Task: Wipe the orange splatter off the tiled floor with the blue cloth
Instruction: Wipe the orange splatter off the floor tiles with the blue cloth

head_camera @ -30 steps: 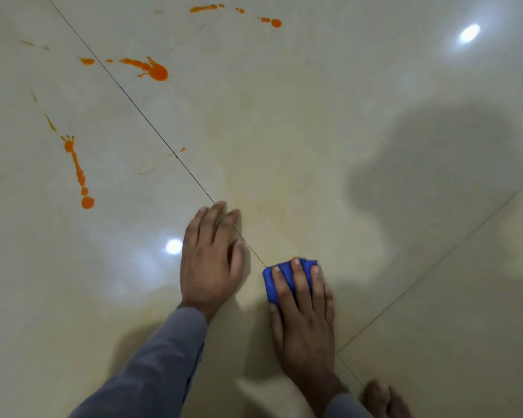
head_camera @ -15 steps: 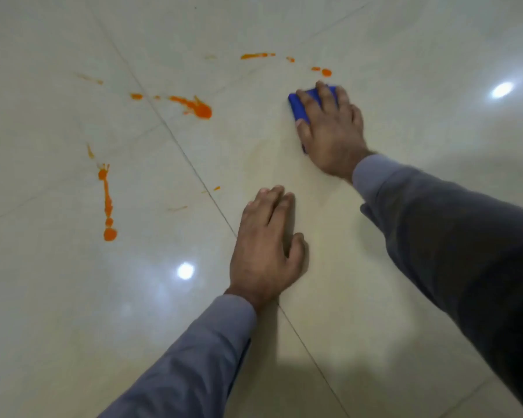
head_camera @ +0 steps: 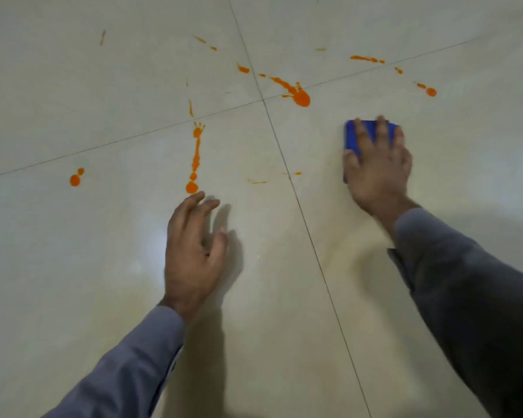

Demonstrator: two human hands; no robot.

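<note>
The glossy cream tiled floor (head_camera: 435,282), crossed by thin dark grout lines that meet toward its far middle, carries nearly all of the work yet to be done: the orange splatter (head_camera: 299,96) lies spread across the far half, with a large blob and streak just beyond the grout crossing, a long drip trail (head_camera: 195,158) on the near-left tile, two round drops (head_camera: 76,178) toward the left edge, a dotted line of spots (head_camera: 429,91) toward the far right, and thin flecks further off. None of these marks looks smeared or thinned, so I judge the wiping barely begun on what is in view. The right hand (head_camera: 378,170), in a dark grey sleeve (head_camera: 465,297), lies flat with straight spread fingers pressing down on the folded blue cloth (head_camera: 352,137), which sits on the near-right tile, short of the large blob and well apart from the right-hand spots. The left hand (head_camera: 194,251), in a lighter grey sleeve (head_camera: 127,366), holds nothing, its fingers loosely extended and slightly lifted, fingertips just short of the lowest drop of the drip trail; whether its palm touches the floor I cannot tell.
</note>
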